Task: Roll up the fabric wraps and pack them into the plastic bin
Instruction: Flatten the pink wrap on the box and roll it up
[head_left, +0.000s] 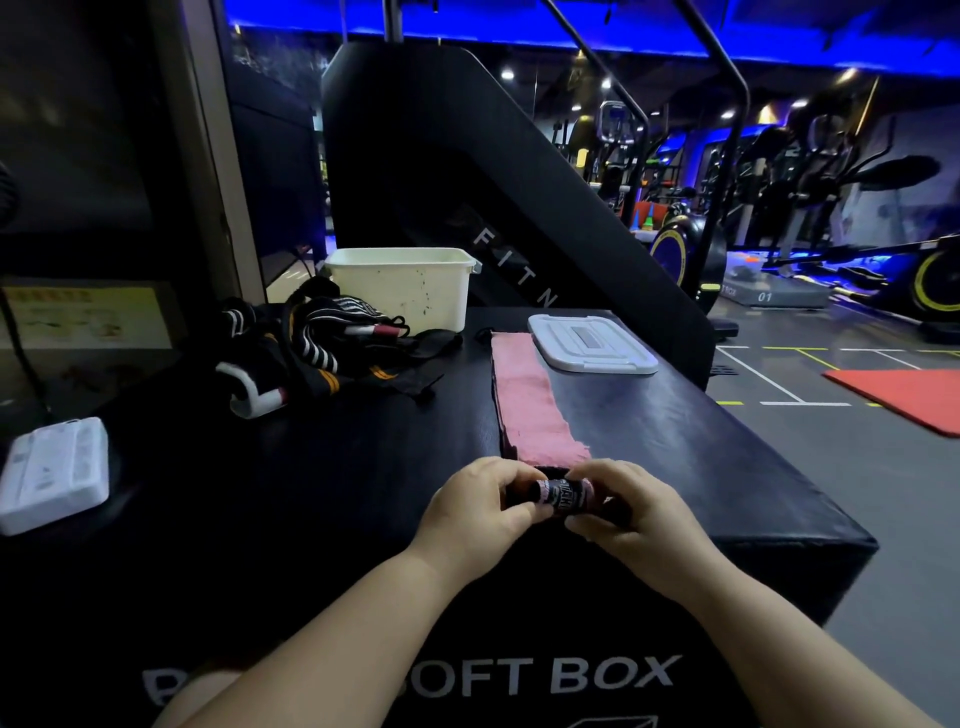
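Both hands, left hand (478, 506) and right hand (618, 506), pinch the rolled end (558, 493) of the pink wrap (530, 402) in a closed grip. The wrap's flat length runs from the roll toward the plastic bin (400, 288), beside the lid (589, 343).

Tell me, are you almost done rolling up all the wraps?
Not nearly. Done: nothing I can see; the inside of the plastic bin is hidden. In hand: left hand and right hand pinch the small rolled end of the pink wrap, most of it lying flat on the soft box. Left: finishing that roll, then the tangled pile of black wraps beside the bin.
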